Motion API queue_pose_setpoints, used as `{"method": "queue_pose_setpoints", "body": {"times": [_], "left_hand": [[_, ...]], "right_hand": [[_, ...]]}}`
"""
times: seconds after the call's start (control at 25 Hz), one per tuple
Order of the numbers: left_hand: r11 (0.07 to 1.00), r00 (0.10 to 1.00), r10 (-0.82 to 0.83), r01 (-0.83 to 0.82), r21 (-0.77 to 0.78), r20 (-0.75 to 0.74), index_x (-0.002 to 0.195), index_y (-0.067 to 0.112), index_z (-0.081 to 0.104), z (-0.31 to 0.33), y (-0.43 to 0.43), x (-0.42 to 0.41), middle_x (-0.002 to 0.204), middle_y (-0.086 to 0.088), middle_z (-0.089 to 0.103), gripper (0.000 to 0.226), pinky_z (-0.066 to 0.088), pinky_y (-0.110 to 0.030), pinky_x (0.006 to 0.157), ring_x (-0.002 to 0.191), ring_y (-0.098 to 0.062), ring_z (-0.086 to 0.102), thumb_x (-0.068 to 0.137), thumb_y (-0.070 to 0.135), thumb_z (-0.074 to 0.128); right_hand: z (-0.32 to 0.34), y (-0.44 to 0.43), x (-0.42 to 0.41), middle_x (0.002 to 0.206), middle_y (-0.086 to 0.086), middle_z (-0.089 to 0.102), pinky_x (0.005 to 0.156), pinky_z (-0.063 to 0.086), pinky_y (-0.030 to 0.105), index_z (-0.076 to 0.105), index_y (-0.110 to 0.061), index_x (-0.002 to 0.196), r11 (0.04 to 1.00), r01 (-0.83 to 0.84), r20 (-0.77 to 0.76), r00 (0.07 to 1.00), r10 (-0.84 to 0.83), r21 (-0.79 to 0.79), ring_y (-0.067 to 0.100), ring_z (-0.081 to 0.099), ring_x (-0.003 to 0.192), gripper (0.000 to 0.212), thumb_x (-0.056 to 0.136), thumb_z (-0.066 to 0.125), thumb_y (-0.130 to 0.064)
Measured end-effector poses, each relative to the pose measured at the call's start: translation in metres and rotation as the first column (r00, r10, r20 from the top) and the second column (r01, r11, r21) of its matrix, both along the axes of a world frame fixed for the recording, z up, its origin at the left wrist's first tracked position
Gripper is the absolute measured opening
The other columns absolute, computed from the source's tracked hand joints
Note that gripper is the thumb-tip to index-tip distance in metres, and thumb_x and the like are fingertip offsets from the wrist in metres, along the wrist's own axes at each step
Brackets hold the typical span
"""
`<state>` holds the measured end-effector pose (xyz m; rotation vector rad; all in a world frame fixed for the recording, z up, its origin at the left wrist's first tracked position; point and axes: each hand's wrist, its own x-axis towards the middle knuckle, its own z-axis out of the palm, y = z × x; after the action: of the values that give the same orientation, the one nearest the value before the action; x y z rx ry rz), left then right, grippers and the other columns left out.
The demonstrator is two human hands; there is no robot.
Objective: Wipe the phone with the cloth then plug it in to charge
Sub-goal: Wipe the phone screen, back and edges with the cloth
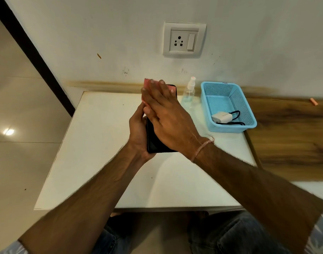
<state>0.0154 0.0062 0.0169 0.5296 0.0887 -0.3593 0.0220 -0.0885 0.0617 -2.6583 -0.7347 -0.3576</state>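
The person sits at a white tabletop (102, 143) by the wall. The phone (155, 142) is black. It is not lying down. It is held up in the air over the middle of the tabletop, tipped away toward the wall.

The left hand (138, 132) holds the phone from below and from the side. Its thumb curls round the left edge. I cannot see its other fingers, because they are behind the phone.

The right hand (168, 116) lies flat on top of the phone. Its fingers (157, 92) are straight and close together. They press a pink cloth (147, 83) onto the glass. Only small bits of the cloth peek out at the far end, past the fingertips.

I think this is the wiping part of the job. The plugging in is not done yet.

A phone is thin, stiff and light, I think. The glass is smooth, so it could slip. It could crack if it fell. It seems best to hold it by its long edges, as the left hand does, and not by the shiny face. The cloth looks soft and floppy, so a flat hand moves it well.

To the right stands a blue basket (252, 123). In it lie a white charger (222, 117) and a black cable (235, 112). The cable will bend any way, so it looks best to hold it near its end. A clear spray bottle (189, 92) stands between the phone and the basket. A wall socket (179, 42) is up above, with nothing plugged in.
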Motion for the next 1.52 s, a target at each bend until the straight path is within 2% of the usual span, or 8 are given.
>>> {"method": "queue_pose_setpoints", "body": {"times": [0.12, 0.36, 0.64, 0.88, 1.04, 1.24, 1.36, 1.52], "left_hand": [[0.999, 0.999, -0.039, 0.039, 0.030, 0.005, 0.122, 0.008, 0.067, 0.001, 0.005, 0.003, 0.114, -0.010, 0.069, 0.064, 0.049, -0.040, 0.100, 0.108, -0.026, 0.064, 0.099, 0.059, 0.035], [0.989, 0.989, -0.148, 0.149, 0.022, -0.023, 0.135, 0.004, 0.049, 0.006, 0.012, 0.008, 0.112, -0.016, 0.060, 0.074, 0.048, -0.038, 0.090, 0.094, -0.027, 0.060, 0.095, 0.066, 0.040], [0.997, 0.998, -0.068, 0.068, 0.038, 0.002, 0.134, 0.013, 0.065, 0.001, 0.004, 0.005, 0.139, -0.013, 0.061, 0.061, 0.044, -0.043, 0.111, 0.129, -0.030, 0.058, 0.099, 0.058, 0.042], [0.999, 0.999, -0.033, 0.033, -0.014, 0.017, 0.129, 0.016, 0.069, -0.003, 0.002, 0.005, 0.140, -0.010, 0.062, 0.054, 0.042, -0.042, 0.113, 0.132, -0.028, 0.056, 0.101, 0.054, 0.043], [0.999, 0.999, -0.031, 0.032, -0.028, 0.036, 0.120, 0.010, 0.070, -0.005, 0.006, 0.006, 0.117, -0.011, 0.070, 0.059, 0.044, -0.038, 0.105, 0.113, -0.029, 0.063, 0.101, 0.055, 0.037], [0.990, 0.992, -0.126, 0.125, 0.061, 0.015, 0.137, 0.002, 0.052, 0.003, 0.012, 0.005, 0.108, -0.019, 0.066, 0.076, 0.053, -0.038, 0.087, 0.094, -0.030, 0.063, 0.096, 0.065, 0.038], [0.994, 0.997, -0.078, 0.079, 0.079, -0.017, 0.133, 0.006, 0.061, 0.006, 0.007, 0.002, 0.122, -0.017, 0.068, 0.068, 0.052, -0.039, 0.099, 0.110, -0.031, 0.066, 0.098, 0.061, 0.041], [0.992, 0.996, -0.057, 0.064, 0.110, -0.067, 0.142, 0.013, 0.057, 0.007, 0.000, -0.001, 0.148, -0.019, 0.052, 0.066, 0.034, -0.051, 0.117, 0.131, -0.036, 0.053, 0.098, 0.060, 0.041]], "right_hand": [[-0.015, -0.004, -0.034, 0.160, 0.003, 0.011, 0.121, 0.002, 0.039, 0.022, -0.015, 0.150, 0.995, -0.102, -0.042, 0.994, 0.102, 0.006, 0.020, -0.002, 0.148, 0.050, 0.103, 0.033, -0.030], [-0.038, -0.029, -0.076, 0.159, 0.004, 0.015, 0.121, 0.010, 0.038, 0.019, -0.015, 0.151, 0.981, -0.148, -0.004, 0.989, 0.149, -0.124, 0.020, 0.003, 0.148, 0.054, 0.102, 0.028, -0.037], [-0.007, -0.019, -0.003, 0.160, 0.003, 0.009, 0.121, 0.006, 0.039, 0.015, -0.015, 0.152, 0.998, 0.055, 0.021, 0.998, -0.054, -0.037, 0.019, 0.000, 0.148, 0.052, 0.104, 0.026, -0.032], [0.002, 0.001, 0.015, 0.161, 0.005, 0.007, 0.121, -0.002, 0.038, 0.016, -0.015, 0.152, 0.995, 0.071, 0.057, 0.996, -0.067, -0.070, 0.022, -0.002, 0.148, 0.051, 0.104, 0.025, -0.032], [-0.012, -0.004, -0.027, 0.160, 0.003, 0.011, 0.121, 0.003, 0.038, 0.020, -0.016, 0.151, 0.994, -0.096, -0.012, 0.995, 0.095, -0.056, 0.020, -0.002, 0.148, 0.050, 0.104, 0.029, -0.031], [-0.025, -0.030, -0.055, 0.160, 0.002, 0.013, 0.121, 0.012, 0.039, 0.017, -0.016, 0.151, 0.970, -0.204, -0.026, 0.979, 0.203, -0.135, 0.017, 0.002, 0.148, 0.053, 0.103, 0.025, -0.036], [-0.017, -0.036, -0.033, 0.160, 0.003, 0.012, 0.121, 0.009, 0.037, 0.017, -0.015, 0.151, 0.988, -0.103, 0.015, 0.994, 0.106, -0.114, 0.017, 0.002, 0.148, 0.052, 0.104, 0.023, -0.034], [-0.002, -0.024, 0.005, 0.161, 0.001, 0.006, 0.121, 0.005, 0.038, 0.012, -0.016, 0.152, 0.999, 0.038, -0.014, 0.999, -0.039, -0.014, 0.016, -0.003, 0.148, 0.053, 0.104, 0.026, -0.033]]}}
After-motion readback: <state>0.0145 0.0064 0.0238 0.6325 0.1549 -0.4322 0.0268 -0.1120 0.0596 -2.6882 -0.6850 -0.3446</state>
